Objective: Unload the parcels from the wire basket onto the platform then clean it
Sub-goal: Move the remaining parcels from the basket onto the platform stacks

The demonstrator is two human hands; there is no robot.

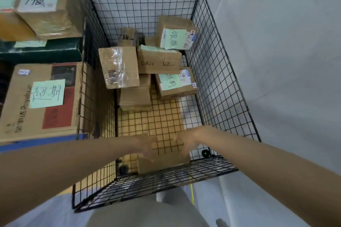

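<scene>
Grey sheeting surrounds a wire basket [212,79]. Both forearms reach over its near rim. The left hand [145,145] and right hand [186,143], both blurred, appear to clasp 1 brown parcel [164,162] at 6 o'clock against the near wall. Other parcels [158,61] cluster at 12 o'clock, with free space between.

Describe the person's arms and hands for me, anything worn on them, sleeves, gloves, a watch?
Both arms are bare as far as the frame shows: no sleeve on the left forearm or the right forearm. No gloves on the left hand or the right hand. No watch or bracelet shows at either wrist; the hands are too blurred to rule out rings.
</scene>
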